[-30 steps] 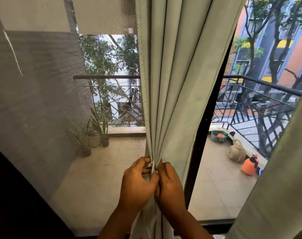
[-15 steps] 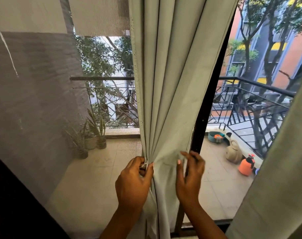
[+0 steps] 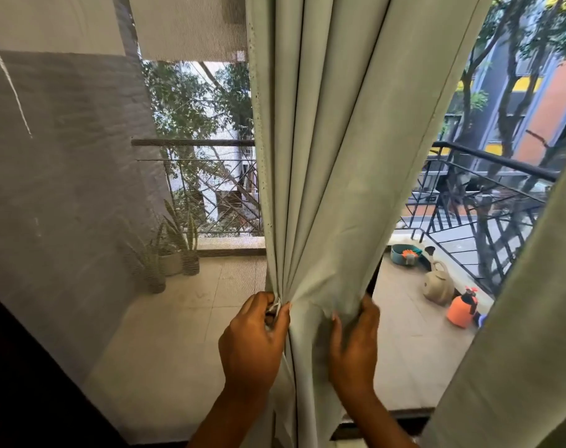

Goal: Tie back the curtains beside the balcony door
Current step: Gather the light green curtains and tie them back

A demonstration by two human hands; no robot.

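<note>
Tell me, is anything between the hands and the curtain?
No. Both hands are already on the curtain. The left hand pinches its gathered edge with a white tie, and the right hand grips the other edge.

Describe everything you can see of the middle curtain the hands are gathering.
The curtain is pale grey-green, smooth opaque cloth hanging in long vertical folds that narrow toward the hands. The left hand grips its bunched left edge, with a thin white tie showing between the fingers. The right hand pinches its right edge. It is not yet tied.
</note>
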